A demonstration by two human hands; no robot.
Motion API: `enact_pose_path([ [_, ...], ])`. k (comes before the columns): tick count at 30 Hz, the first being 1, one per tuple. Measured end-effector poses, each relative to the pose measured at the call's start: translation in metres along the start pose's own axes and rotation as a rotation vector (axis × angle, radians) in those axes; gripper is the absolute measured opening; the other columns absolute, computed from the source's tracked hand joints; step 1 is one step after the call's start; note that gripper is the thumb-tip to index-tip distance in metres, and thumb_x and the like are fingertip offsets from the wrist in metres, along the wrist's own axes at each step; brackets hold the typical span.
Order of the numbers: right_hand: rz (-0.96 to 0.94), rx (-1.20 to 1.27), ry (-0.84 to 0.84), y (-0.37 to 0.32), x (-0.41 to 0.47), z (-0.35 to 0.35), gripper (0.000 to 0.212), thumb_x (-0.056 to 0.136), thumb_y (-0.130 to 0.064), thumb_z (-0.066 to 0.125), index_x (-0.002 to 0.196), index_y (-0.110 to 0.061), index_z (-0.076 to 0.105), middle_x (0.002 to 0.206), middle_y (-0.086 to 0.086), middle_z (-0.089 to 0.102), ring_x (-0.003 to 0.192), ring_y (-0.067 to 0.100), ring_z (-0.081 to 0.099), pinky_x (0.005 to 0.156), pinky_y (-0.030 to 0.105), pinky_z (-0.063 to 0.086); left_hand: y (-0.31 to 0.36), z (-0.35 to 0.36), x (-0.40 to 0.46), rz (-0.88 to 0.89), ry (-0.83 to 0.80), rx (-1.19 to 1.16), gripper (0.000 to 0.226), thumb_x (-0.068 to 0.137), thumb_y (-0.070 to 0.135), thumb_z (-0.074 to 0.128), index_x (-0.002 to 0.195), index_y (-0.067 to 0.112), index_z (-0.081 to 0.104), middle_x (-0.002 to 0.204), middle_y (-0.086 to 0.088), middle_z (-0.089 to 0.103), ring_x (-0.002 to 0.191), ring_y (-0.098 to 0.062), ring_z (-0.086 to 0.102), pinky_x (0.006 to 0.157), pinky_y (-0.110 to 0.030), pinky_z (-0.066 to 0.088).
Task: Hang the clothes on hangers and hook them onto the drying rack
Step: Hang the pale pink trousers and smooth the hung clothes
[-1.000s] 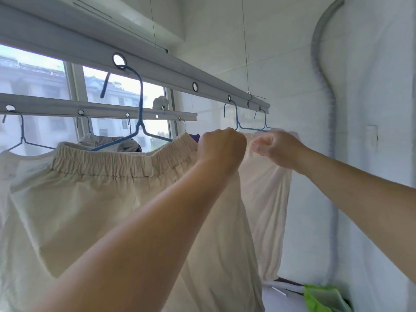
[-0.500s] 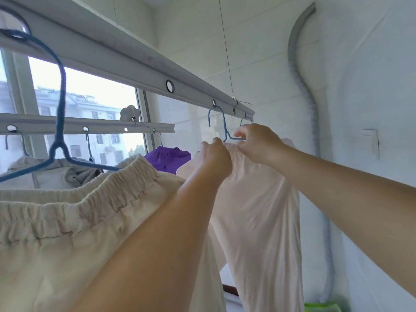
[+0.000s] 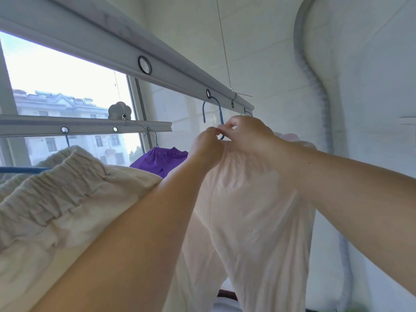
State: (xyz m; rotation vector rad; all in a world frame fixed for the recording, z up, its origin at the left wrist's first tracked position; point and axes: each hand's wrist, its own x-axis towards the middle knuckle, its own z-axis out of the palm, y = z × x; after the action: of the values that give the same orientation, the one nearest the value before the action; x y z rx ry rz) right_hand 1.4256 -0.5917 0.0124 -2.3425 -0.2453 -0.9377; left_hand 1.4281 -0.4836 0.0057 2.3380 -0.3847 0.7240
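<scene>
hands meet at top of pale pink garment: left hand and right hand both pinched on its waistband, beside blue hanger hooked on drying rack. no readable writing.

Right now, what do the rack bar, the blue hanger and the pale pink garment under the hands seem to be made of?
Rack bar: likely metal, a matte grey rail with ringed holes. Blue hanger: thin wire, probably plastic-coated, given its even blue colour. Pale pink garment: soft, thin fabric that wrinkles and drapes; the fibre cannot be told.
</scene>
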Motion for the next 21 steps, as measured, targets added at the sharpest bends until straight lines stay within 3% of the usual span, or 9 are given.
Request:
enact_pose_path([
  [3, -0.006, -0.003, 0.031, 0.007, 0.011, 0.005, 0.042, 0.086, -0.056, 0.042, 0.085, -0.023, 0.068, 0.084, -0.004, 0.066, 0.084, 0.018, 0.059, 0.067, 0.029, 0.038, -0.001, -0.004, 0.009, -0.049, -0.037, -0.176, 0.032, 0.088, 0.013, 0.051, 0.119, 0.009, 0.056, 0.114, -0.004, 0.06, 0.1, -0.023, 0.057, 0.08, -0.03, 0.045],
  [6, -0.013, 0.009, 0.028, 0.017, 0.021, 0.003, 0.044, 0.083, -0.056, 0.047, 0.07, -0.018, 0.065, 0.062, -0.003, 0.055, 0.067, 0.017, 0.054, 0.056, 0.027, 0.033, 0.002, -0.01, 0.014, -0.113, -0.057, -0.323, 0.028, 0.092, 0.016, 0.045, 0.112, 0.002, 0.06, 0.09, -0.001, 0.059, 0.071, -0.014, 0.053, 0.058, -0.02, 0.043],
  [9, -0.086, 0.045, -0.006, 0.027, 0.027, 0.0, 0.044, 0.084, -0.052, 0.051, 0.062, -0.015, 0.059, 0.056, -0.002, 0.05, 0.06, 0.016, 0.05, 0.054, 0.027, 0.031, 0.003, -0.016, 0.019, -0.244, -0.131, -0.41, 0.032, 0.089, 0.023, 0.039, 0.074, 0.011, 0.064, 0.07, 0.0, 0.057, 0.064, -0.014, 0.048, 0.053, -0.025, 0.034],
  [12, -0.164, 0.095, -0.03, 0.034, 0.031, -0.004, 0.046, 0.085, -0.048, 0.052, 0.07, -0.006, 0.063, 0.063, 0.003, 0.052, 0.062, 0.017, 0.049, 0.058, 0.028, 0.033, 0.002, -0.014, 0.025, -0.316, -0.236, -0.362, 0.039, 0.088, 0.037, 0.038, 0.061, 0.016, 0.056, 0.063, 0.0, 0.053, 0.057, -0.016, 0.045, 0.053, -0.024, 0.031],
  [17, -0.226, 0.19, -0.087, 0.046, 0.035, -0.009, 0.042, 0.084, -0.048, 0.053, 0.06, -0.014, 0.056, 0.067, 0.004, 0.056, 0.062, 0.015, 0.048, 0.064, 0.03, 0.037, -0.008, -0.009, 0.022, -0.451, -0.409, -0.354, 0.045, 0.085, 0.049, 0.043, 0.073, 0.012, 0.066, 0.067, -0.006, 0.067, 0.059, -0.022, 0.058, 0.065, -0.028, 0.042],
  [21, -0.247, 0.229, -0.108, 0.051, 0.034, -0.014, 0.046, 0.085, -0.047, 0.053, 0.049, -0.018, 0.047, 0.056, -0.008, 0.055, 0.057, 0.013, 0.045, 0.062, 0.03, 0.035, -0.018, -0.009, 0.016, -0.485, -0.529, -0.364, 0.031, 0.082, 0.038, 0.051, 0.082, 0.01, 0.066, 0.081, -0.009, 0.068, 0.075, -0.025, 0.06, 0.076, -0.032, 0.043],
])
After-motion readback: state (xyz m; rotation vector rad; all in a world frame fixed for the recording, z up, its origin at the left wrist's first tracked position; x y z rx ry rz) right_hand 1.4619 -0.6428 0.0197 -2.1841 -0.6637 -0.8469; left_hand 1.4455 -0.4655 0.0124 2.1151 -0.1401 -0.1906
